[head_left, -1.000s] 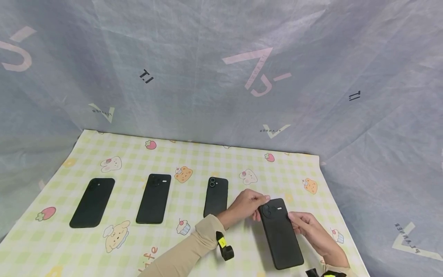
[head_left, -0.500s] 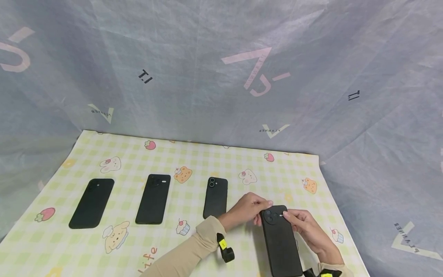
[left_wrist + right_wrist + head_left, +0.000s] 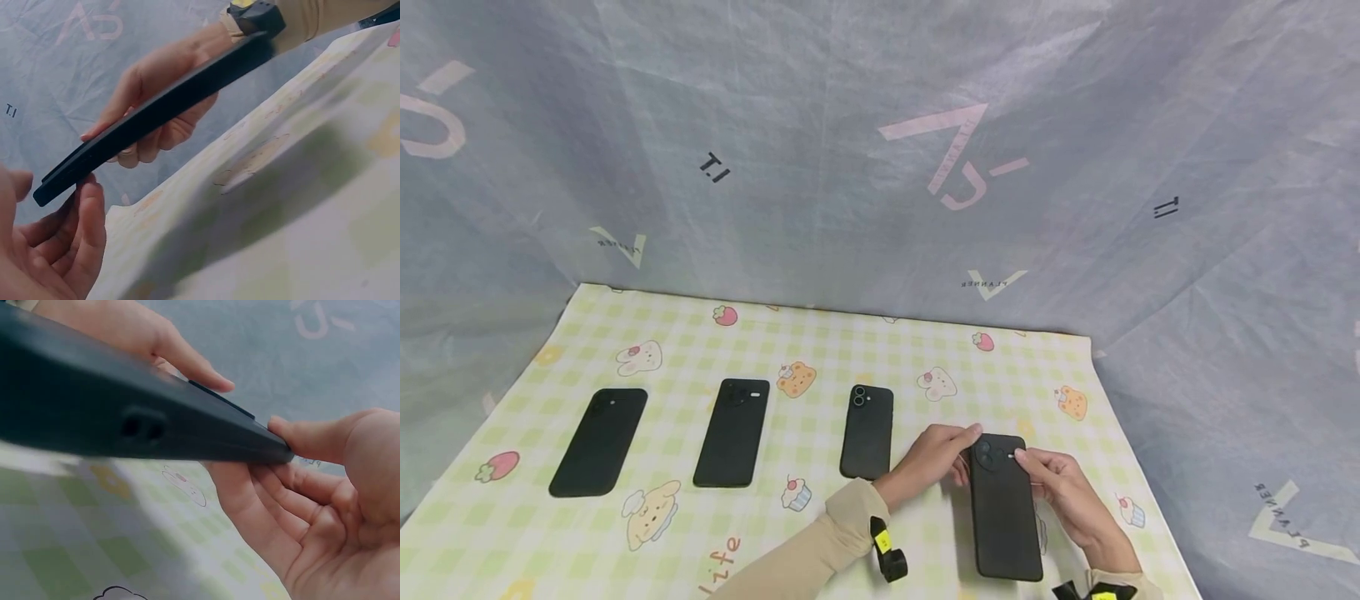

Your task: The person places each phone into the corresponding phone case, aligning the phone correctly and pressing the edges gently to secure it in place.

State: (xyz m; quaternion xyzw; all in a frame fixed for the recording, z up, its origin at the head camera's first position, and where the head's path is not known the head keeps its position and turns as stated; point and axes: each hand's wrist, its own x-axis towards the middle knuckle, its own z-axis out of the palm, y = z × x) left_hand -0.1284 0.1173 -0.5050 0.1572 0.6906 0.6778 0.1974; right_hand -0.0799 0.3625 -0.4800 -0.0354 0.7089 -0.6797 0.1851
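Observation:
Both hands hold a black phone (image 3: 1006, 525) clear of the table at the right, its back with a round camera bump facing up. My left hand (image 3: 928, 462) is at the phone's upper left corner, thumb by the edge and fingers curled beneath, as the left wrist view shows. My right hand (image 3: 1067, 492) pinches the upper right side, its thumb on the back beside the small pale flash strip. In the right wrist view the edge of the phone (image 3: 206, 425) shows two dark recesses. The phone's screen side is hidden.
Three more black phones lie backs up in a row: one at far left (image 3: 598, 442), one in the middle (image 3: 732, 433), and a smaller one (image 3: 867, 433) beside my left hand. A green checked tablecloth (image 3: 805, 550) with cartoon prints covers the table. Grey cloth (image 3: 820, 167) hangs behind.
My right thumb has moved from the phone's side edge onto its back near the flash strip. The phone has turned straighter, and its lower end dipped toward me, then came back up.

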